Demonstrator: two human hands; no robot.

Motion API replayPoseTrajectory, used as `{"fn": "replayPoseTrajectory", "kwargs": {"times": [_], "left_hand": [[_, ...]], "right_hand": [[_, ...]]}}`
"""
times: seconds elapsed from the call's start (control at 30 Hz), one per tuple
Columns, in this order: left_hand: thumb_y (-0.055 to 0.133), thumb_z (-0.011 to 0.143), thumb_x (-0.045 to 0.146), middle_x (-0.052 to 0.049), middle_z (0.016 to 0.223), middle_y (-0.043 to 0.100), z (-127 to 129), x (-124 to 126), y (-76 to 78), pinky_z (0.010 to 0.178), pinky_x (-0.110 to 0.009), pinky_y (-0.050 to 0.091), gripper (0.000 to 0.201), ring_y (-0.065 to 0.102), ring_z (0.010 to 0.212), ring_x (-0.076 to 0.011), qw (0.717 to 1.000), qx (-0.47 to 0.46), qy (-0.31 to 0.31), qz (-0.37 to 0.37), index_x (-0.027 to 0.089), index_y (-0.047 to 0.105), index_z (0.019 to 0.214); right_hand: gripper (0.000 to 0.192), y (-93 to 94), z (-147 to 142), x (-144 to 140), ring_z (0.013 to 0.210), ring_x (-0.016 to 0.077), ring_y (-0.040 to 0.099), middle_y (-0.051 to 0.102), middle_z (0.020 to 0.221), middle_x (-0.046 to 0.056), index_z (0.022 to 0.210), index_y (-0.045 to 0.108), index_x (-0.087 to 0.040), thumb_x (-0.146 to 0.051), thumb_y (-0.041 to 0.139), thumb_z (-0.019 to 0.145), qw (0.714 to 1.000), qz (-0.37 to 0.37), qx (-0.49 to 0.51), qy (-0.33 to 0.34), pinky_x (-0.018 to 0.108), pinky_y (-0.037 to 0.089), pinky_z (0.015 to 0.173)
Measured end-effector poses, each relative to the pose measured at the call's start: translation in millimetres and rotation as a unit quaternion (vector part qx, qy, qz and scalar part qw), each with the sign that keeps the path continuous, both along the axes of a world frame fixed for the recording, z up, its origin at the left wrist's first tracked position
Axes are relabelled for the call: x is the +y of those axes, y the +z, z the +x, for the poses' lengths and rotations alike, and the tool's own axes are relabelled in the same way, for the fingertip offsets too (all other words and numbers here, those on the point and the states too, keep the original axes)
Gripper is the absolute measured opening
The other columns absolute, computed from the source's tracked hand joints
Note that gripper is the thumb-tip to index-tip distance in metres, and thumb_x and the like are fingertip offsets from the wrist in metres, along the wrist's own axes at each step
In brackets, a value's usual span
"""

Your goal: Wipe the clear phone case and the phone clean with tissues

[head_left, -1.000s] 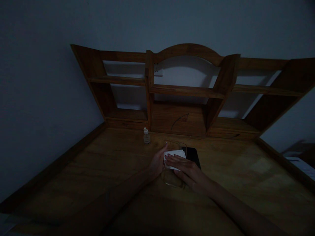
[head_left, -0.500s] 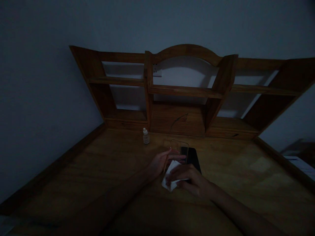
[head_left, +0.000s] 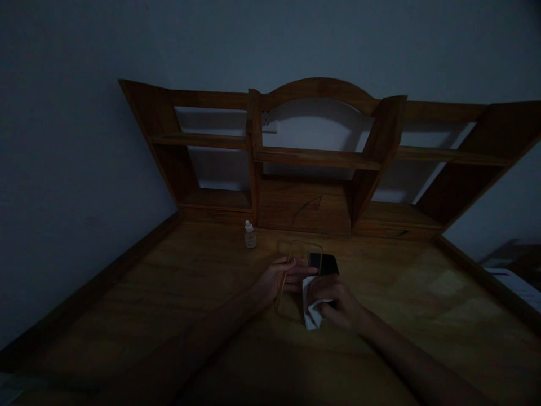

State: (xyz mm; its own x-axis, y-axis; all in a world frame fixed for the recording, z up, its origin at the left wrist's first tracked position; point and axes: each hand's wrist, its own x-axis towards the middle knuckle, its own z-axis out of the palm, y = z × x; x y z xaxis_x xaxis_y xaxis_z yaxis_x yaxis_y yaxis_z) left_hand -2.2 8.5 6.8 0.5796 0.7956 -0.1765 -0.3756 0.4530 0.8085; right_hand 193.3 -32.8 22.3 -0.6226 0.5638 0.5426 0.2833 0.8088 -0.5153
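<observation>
My left hand [head_left: 273,281] grips a clear phone case [head_left: 289,307] by its left side, the fingers showing through behind it. A white tissue [head_left: 311,316] is bunched in my right hand [head_left: 333,299], whose fingers are closed around it at the right side of the case. Behind the case and partly under my right hand, a black phone [head_left: 330,264] lies on the wooden desk; its lower part is hidden. Beyond my left hand a small clear bottle [head_left: 251,237] with a white cap stands upright.
A wooden shelf unit [head_left: 316,159] runs along the back of the desk [head_left: 203,265]. A wall socket [head_left: 269,125] shows through its middle opening. Raised wooden edges border the desk at left and right. Papers [head_left: 513,285] lie beyond the right edge.
My right hand has moved the tissue rightward over the case, baring the case's lower left part. The tissue is folded differently now. My left hand keeps its hold with little movement.
</observation>
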Motion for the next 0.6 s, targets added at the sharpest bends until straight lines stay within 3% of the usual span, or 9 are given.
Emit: {"fn": "replayPoseTrajectory", "kwargs": {"times": [0.13,0.4,0.6], "left_hand": [[0.06,0.088,0.028,-0.02,0.116,0.069,1,2,-3.7,0.081,-0.042,0.056,0.025,0.071,0.097,-0.0296,1.0,-0.009,0.011,0.001,0.012,0.064,0.106],[0.059,0.088,0.026,-0.022,0.12,0.067,0,2,1.1,0.082,-0.043,0.056,0.026,0.071,0.099,-0.0306,1.0,0.003,0.014,-0.023,0.01,0.064,0.108],[0.054,0.092,0.031,-0.02,0.109,0.072,-1,-4,4.7,0.074,-0.034,0.055,0.026,0.073,0.09,-0.0274,0.999,-0.017,-0.034,-0.03,0.011,0.066,0.102]], "right_hand": [[0.036,5.5,6,5,0.064,0.019,0.066,0.068,0.067,0.005,0.068,0.066,-0.022,-0.03,0.042,0.094,0.999,-0.032,0.026,0.009,0.032,0.053,0.065],[0.027,-8.6,23,18,0.077,0.0238,0.069,0.072,0.077,0.006,0.074,0.07,-0.021,-0.028,0.049,0.089,0.985,-0.026,0.116,-0.124,0.037,0.054,0.074],[0.033,-29.0,34,26,0.056,0.0194,0.059,0.064,0.063,0.002,0.069,0.065,-0.019,-0.031,0.046,0.093,0.952,-0.037,0.192,-0.237,0.03,0.047,0.052]]}}
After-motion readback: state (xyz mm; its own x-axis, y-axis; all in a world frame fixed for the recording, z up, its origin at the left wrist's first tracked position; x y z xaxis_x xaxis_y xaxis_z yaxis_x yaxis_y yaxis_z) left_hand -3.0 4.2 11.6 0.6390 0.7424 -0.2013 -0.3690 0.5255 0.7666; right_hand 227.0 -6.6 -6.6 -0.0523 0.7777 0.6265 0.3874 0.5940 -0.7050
